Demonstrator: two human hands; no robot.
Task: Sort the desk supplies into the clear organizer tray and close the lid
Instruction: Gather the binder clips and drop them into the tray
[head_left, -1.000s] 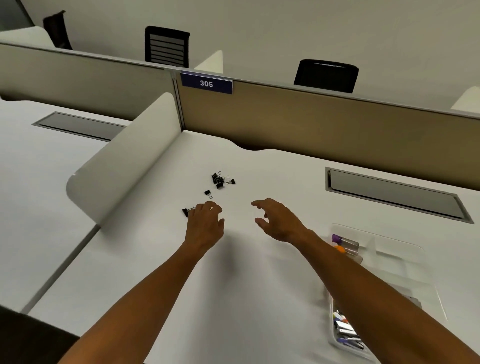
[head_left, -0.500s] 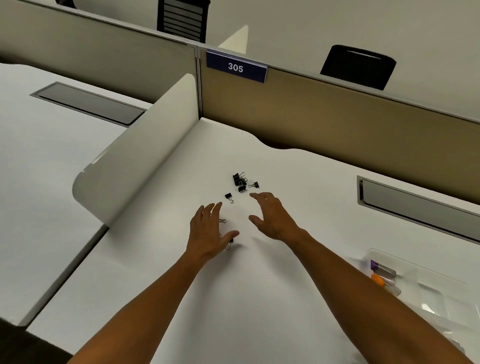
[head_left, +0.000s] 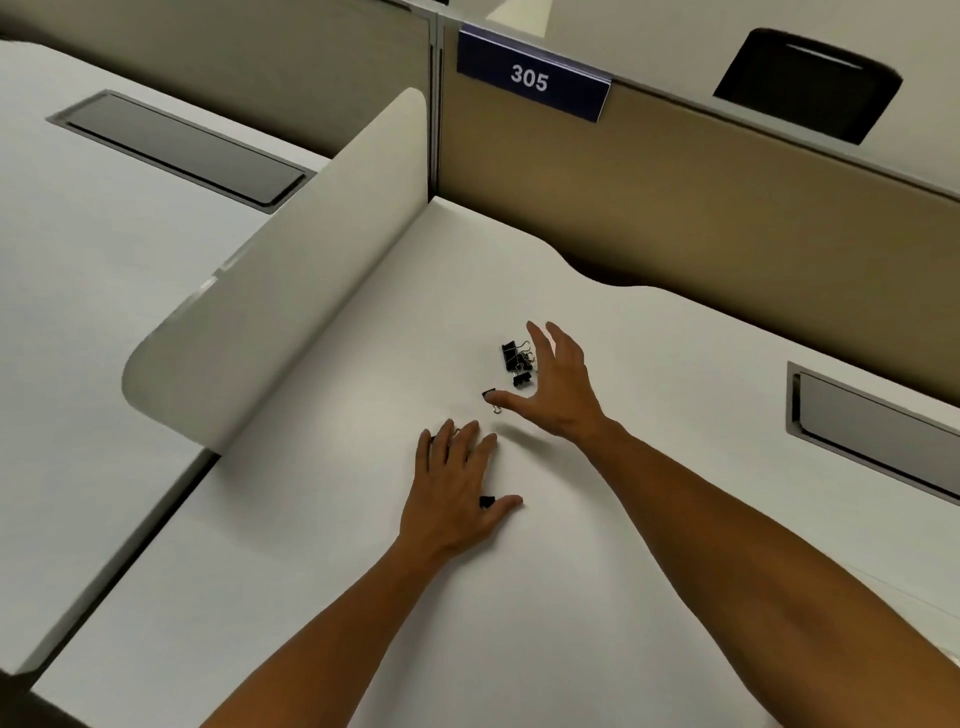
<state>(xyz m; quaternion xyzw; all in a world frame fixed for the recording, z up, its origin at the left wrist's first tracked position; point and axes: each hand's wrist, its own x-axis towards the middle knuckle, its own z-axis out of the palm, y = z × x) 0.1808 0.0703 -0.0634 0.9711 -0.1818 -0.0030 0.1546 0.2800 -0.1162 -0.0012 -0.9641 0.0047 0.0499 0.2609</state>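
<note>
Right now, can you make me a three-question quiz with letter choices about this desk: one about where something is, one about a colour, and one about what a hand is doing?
1. Where is the little pile of clips?
A. beside the right hand
B. on the chair
C. on the floor

2. What colour is the 305 sign?
A. red
B. dark blue
C. green

3. How is the left hand?
A. a tight fist
B. raised in the air
C. spread flat on the desk

Answers:
1 A, the pile lies by the right hand's fingers.
2 B, white digits on dark blue.
3 C, its fingers lie straight on the desk.
</note>
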